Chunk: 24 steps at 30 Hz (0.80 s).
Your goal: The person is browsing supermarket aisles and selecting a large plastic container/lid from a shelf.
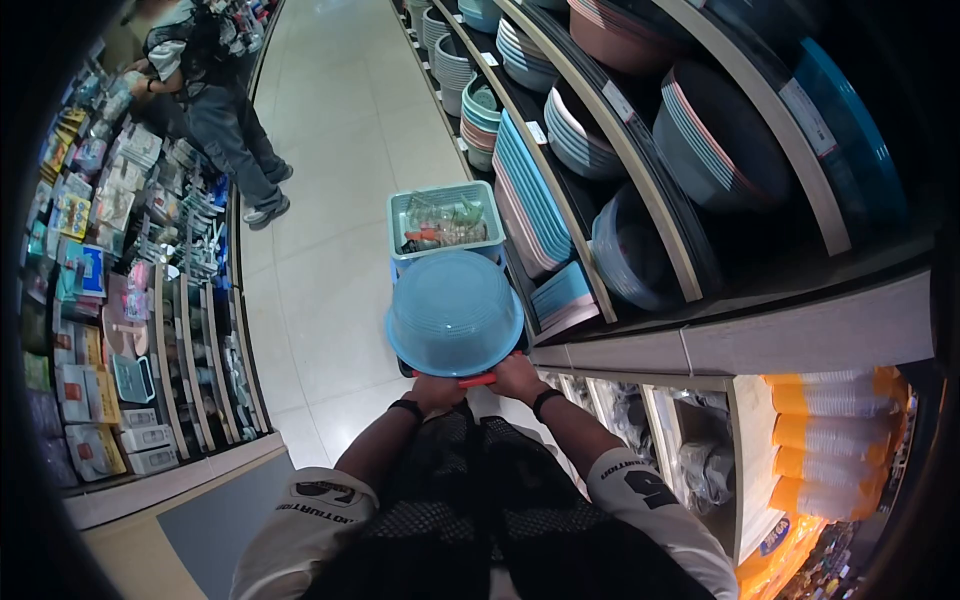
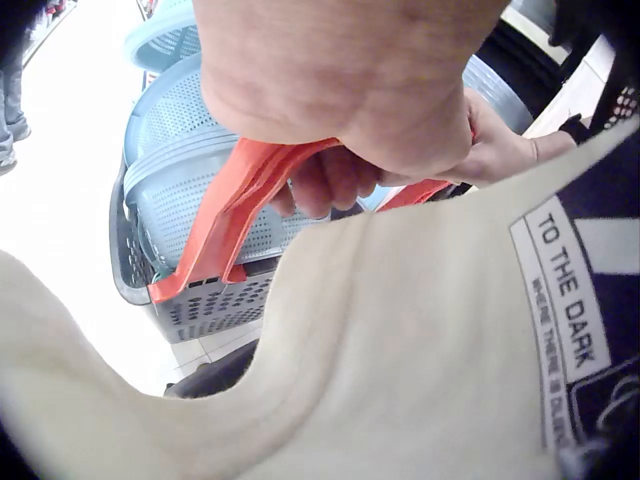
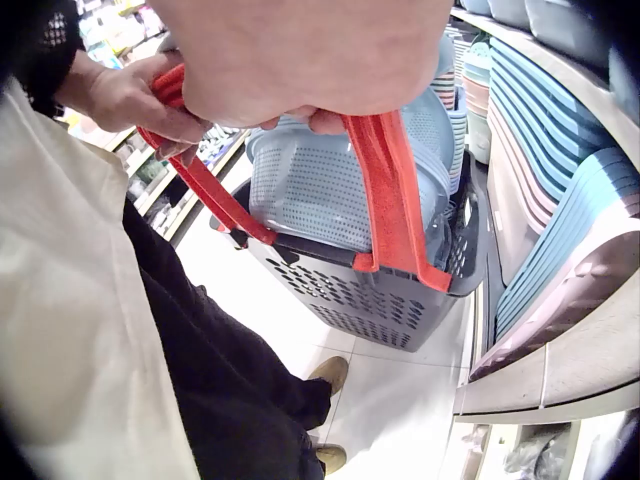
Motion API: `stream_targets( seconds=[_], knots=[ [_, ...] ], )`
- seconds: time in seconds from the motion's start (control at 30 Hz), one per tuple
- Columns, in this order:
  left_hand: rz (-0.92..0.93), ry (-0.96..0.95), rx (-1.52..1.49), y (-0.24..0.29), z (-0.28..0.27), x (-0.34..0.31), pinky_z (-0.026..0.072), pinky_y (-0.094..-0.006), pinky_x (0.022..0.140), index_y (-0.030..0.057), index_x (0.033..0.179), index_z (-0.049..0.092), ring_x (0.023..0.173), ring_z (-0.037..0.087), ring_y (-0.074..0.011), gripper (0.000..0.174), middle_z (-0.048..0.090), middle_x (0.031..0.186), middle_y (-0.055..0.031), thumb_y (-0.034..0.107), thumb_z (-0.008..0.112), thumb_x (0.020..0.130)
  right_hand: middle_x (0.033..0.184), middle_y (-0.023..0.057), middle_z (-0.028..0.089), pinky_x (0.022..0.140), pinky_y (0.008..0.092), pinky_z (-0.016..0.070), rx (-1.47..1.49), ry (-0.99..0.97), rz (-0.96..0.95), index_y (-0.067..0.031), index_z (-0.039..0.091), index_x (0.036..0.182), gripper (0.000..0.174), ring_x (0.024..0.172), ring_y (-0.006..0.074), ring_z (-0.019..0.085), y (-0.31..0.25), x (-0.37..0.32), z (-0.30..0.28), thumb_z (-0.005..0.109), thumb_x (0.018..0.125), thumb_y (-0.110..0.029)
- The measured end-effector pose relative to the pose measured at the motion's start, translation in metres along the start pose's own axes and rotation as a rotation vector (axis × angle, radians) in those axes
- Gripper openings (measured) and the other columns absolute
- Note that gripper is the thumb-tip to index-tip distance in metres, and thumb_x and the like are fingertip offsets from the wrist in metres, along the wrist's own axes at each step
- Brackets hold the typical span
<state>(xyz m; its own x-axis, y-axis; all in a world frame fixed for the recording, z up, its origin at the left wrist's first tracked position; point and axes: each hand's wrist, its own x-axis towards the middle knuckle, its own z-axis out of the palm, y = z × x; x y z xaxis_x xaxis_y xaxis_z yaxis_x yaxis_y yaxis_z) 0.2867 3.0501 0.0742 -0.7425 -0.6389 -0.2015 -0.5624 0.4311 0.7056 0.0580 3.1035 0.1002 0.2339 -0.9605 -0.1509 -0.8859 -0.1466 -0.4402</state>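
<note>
Both hands grip the red handle (image 3: pixel 395 200) of a grey perforated basket (image 3: pixel 350 290). In the head view the left hand (image 1: pixel 437 393) and the right hand (image 1: pixel 516 377) are side by side at the basket's near end. The left wrist view shows the left hand (image 2: pixel 350 90) with fingers curled round the red handle (image 2: pixel 225 215). Seen from the right wrist, the right hand (image 3: pixel 300 60) holds the handle's other part. Blue perforated baskets (image 3: pixel 310 190) fill the grey one. A round blue basin (image 1: pixel 455 312) lies on top, and a pale green basket (image 1: pixel 398 222) holding small packages is beyond it.
Shelves with stacked basins (image 1: pixel 700 140) and trays (image 1: pixel 530 190) run close along the right. Racks of small packaged goods (image 1: pixel 90 270) line the left. A person (image 1: pixel 225 110) stands at the left racks, beside the tiled aisle floor (image 1: pixel 320 150).
</note>
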Motion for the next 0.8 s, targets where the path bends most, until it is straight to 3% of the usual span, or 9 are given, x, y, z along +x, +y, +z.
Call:
stream_targets(
  seconds=[0.03, 0.1, 0.23, 0.37, 0.43, 0.53, 0.73, 0.8],
  knots=[
    [-0.037, -0.047, -0.012, 0.002, -0.004, 0.003, 0.0532, -0.0458, 0.086, 0.0133, 0.115, 0.072, 0.100, 0.068, -0.0357, 0.030, 0.073, 0.105, -0.0134, 0.017, 0.065, 0.086, 0.083, 0.0161, 0.073, 0.076, 0.0492, 0.0581, 0.015, -0.025, 0.018, -0.0129, 0.076, 0.090, 0.023, 0.080, 0.0375, 0.072, -0.004, 0.000, -0.009, 0.074, 0.079, -0.033],
    [-0.039, -0.031, -0.025, 0.006, -0.009, 0.006, 0.0533, -0.0453, 0.085, 0.0131, 0.115, 0.072, 0.100, 0.068, -0.0350, 0.030, 0.073, 0.105, -0.0135, 0.016, 0.065, 0.086, 0.084, 0.0173, 0.074, 0.078, 0.0502, 0.0576, 0.028, -0.047, 0.029, -0.0110, 0.076, 0.089, 0.021, 0.082, 0.0382, 0.072, -0.006, 0.004, -0.017, 0.073, 0.080, -0.029],
    [-0.014, -0.029, -0.124, 0.021, -0.029, 0.010, 0.0535, -0.0447, 0.085, 0.0125, 0.115, 0.071, 0.099, 0.068, -0.0346, 0.031, 0.073, 0.104, -0.0140, 0.013, 0.065, 0.085, 0.083, 0.0150, 0.073, 0.071, 0.0494, 0.0589, 0.024, -0.039, 0.026, -0.0146, 0.077, 0.091, 0.024, 0.077, 0.0376, 0.072, -0.004, 0.012, -0.020, 0.076, 0.077, -0.034],
    [0.002, -0.005, -0.172, 0.026, -0.039, 0.012, 0.0536, -0.0449, 0.085, 0.0116, 0.115, 0.071, 0.098, 0.068, -0.0354, 0.030, 0.073, 0.104, -0.0150, 0.013, 0.065, 0.085, 0.087, 0.0166, 0.074, 0.077, 0.0495, 0.0581, 0.047, -0.032, 0.024, -0.0141, 0.076, 0.092, 0.020, 0.082, 0.0379, 0.072, 0.003, 0.016, -0.014, 0.073, 0.080, -0.030],
    [0.039, 0.029, -0.137, 0.023, -0.038, 0.013, 0.0536, -0.0453, 0.084, 0.0099, 0.114, 0.071, 0.097, 0.068, -0.0364, 0.030, 0.073, 0.103, -0.0159, 0.015, 0.065, 0.085, 0.089, 0.0170, 0.074, 0.078, 0.0491, 0.0582, 0.044, -0.027, 0.000, -0.0137, 0.075, 0.092, 0.021, 0.084, 0.0376, 0.072, 0.002, 0.018, -0.018, 0.073, 0.080, -0.030],
    [-0.097, -0.067, -0.090, 0.030, -0.050, 0.014, 0.0525, -0.0486, 0.085, 0.0051, 0.106, 0.070, 0.098, 0.067, -0.0410, 0.029, 0.072, 0.098, -0.0210, 0.016, 0.066, 0.080, 0.088, 0.0159, 0.074, 0.079, 0.0487, 0.0581, 0.038, -0.041, 0.014, -0.0139, 0.075, 0.092, 0.021, 0.084, 0.0371, 0.072, 0.004, 0.021, -0.017, 0.072, 0.080, -0.031],
    [0.004, 0.018, -0.144, 0.023, -0.051, 0.017, 0.0516, -0.0489, 0.087, 0.0030, 0.106, 0.070, 0.099, 0.066, -0.0419, 0.030, 0.071, 0.098, -0.0225, 0.017, 0.067, 0.080, 0.088, 0.0155, 0.074, 0.078, 0.0484, 0.0583, 0.020, -0.010, -0.012, -0.0137, 0.075, 0.092, 0.021, 0.083, 0.0364, 0.072, 0.007, 0.026, -0.013, 0.073, 0.078, -0.030],
    [-0.030, -0.039, -0.158, 0.026, -0.060, 0.017, 0.0514, -0.0489, 0.087, 0.0029, 0.106, 0.070, 0.099, 0.066, -0.0421, 0.030, 0.071, 0.099, -0.0224, 0.017, 0.067, 0.080, 0.087, 0.0154, 0.074, 0.077, 0.0483, 0.0584, 0.014, -0.002, -0.023, -0.0135, 0.075, 0.091, 0.021, 0.082, 0.0363, 0.072, 0.009, 0.027, -0.010, 0.073, 0.078, -0.029]
  ],
)
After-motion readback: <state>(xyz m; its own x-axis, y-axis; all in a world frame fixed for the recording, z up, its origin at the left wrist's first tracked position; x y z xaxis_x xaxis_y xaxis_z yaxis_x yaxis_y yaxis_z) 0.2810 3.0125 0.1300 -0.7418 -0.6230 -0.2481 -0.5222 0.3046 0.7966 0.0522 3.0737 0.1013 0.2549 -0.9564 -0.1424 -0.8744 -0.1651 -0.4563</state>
